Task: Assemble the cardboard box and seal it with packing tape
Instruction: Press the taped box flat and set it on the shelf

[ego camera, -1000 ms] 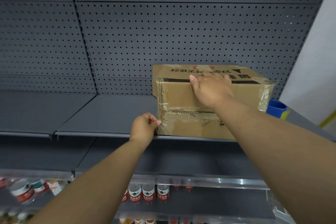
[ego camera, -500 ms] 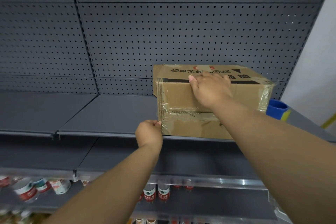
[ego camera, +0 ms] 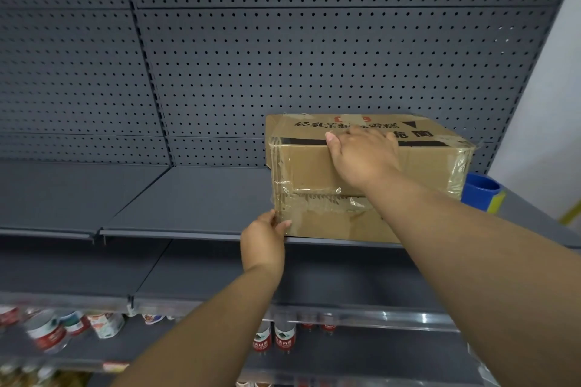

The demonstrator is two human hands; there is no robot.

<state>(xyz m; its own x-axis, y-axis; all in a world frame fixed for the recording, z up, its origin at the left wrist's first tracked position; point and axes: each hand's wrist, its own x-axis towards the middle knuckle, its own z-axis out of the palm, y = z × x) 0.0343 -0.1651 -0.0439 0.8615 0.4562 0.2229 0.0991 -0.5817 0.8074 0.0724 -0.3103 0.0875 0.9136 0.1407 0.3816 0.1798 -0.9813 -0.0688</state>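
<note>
A brown cardboard box point(ego camera: 317, 173) with black print on its top stands on the dark grey shelf point(ego camera: 195, 204), closed and wrapped in wrinkled clear packing tape. My right hand point(ego camera: 361, 157) lies flat over the box's top front edge, fingers spread on the top face. My left hand point(ego camera: 265, 237) is at the box's lower left front corner, thumb on the taped front face and fingers round the side. A blue tape roll point(ego camera: 481, 190) sits just right of the box, partly hidden behind it.
Grey pegboard point(ego camera: 283, 56) backs the shelf. To the left of the box the shelf surface stretches bare. A lower shelf holds several bottles point(ego camera: 273, 339) and jars point(ego camera: 47, 330). A white wall point(ego camera: 547, 104) rises at the right.
My left hand has slid down the box's left front corner, from mid-height to the bottom edge. The right hand has stayed on the top of the box.
</note>
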